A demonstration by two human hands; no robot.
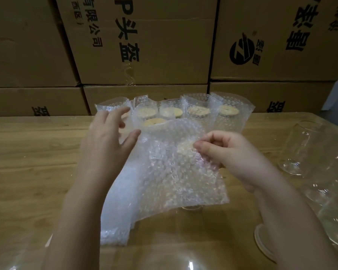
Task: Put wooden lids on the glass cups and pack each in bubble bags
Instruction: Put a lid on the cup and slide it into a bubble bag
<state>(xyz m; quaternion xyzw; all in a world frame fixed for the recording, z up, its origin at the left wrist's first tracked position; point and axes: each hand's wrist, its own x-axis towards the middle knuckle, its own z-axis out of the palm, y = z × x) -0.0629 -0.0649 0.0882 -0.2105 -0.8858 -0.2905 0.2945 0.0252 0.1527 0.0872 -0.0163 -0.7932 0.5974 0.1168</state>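
Bubble bag (176,172) held mid-air over centre of the surface (37,152), lidded glass cup inside; wooden lid (185,148) showing through the wrap near the top, cup base (191,207) peeking out just below the bag's lower edge. Right hand (232,152) at the bag's upper right, fingers (201,147) pressed together, pinching the film right beside the lid. Left hand (105,141) at the bag's upper left edge, fingers spread and loose, thumb touching the film, nothing gripped. Stack of empty bubble bags (117,207) lying flat under and left of the held one. Behind, row of packed cups (176,112) standing in bags at the far edge, lids visible through the wrap. Bare glass cups (299,147) on the right side, unlidded as far as visible; round disc (261,242) near right, probably a spare lid, hard to confirm. Cardboard boxes (144,39) stacked as backdrop.

Step, by the look of it: bagging the current cup, seating it fully or tidying the mouth. Next move likely calls for left hand to take hold of the bag, cup pushed down fully, then parked upright with the finished row. Watch: lid slipping off inside the bag if tilted.
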